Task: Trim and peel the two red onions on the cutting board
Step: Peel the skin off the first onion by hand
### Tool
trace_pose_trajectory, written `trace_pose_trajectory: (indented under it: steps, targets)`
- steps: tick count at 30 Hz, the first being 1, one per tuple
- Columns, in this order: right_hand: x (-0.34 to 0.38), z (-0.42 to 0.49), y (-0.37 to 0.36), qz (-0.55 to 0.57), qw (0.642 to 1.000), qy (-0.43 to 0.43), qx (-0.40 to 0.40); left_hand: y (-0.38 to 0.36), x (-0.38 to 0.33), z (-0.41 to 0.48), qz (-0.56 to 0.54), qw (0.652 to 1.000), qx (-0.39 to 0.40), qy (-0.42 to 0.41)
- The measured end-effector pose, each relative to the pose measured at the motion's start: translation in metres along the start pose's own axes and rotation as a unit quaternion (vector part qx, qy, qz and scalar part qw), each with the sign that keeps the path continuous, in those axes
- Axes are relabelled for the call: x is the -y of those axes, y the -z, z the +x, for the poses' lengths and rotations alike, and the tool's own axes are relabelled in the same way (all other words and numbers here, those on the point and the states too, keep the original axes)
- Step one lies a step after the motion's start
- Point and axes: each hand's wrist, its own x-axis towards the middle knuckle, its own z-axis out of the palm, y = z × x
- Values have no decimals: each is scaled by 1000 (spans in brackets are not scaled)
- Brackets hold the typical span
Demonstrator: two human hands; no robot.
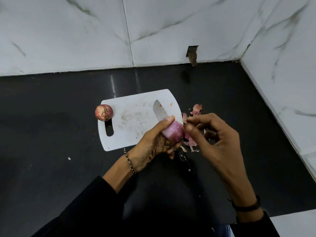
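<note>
My left hand (pixel 153 142) grips a mostly peeled red onion (pixel 172 131), pale purple and glossy, above the right side of the white cutting board (pixel 133 120). My right hand (pixel 212 137) is at the onion's right end, thumb and fingertips pinching at its skin there. A second red onion (pixel 104 112), still in its dry skin, sits at the board's left corner above the handle slot. A knife lies across the board, its blade (pixel 159 110) pointing away and its black handle (pixel 185 161) below my hands.
Torn onion skins (pixel 196 109) lie on the black counter just right of the board, and more scraps (pixel 190 145) lie under my hands. White marble walls close the counter at the back and right. A small white crumb (pixel 69 158) lies left of the board.
</note>
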Motion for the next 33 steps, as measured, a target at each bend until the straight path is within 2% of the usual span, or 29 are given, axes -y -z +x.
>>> trace_pose_trajectory:
  steps: [6,16,24,28,33]
  targets:
    - [-3,6,2,-45,994,73,71,-1,-6,10,-8,999,-43,5]
    - [-4,14,-1,-20,994,66,84,6,-7,18,20,998,-66,-6]
    - [-6,9,-9,-20,995,73,69,9,-11,16,-10,1000,-14,-6]
    - [-1,6,-7,-8,998,50,44,5,-15,14,9,1000,-18,-12]
    - [5,2,-3,-19,995,86,39,2,-14,14,22,999,-21,-39]
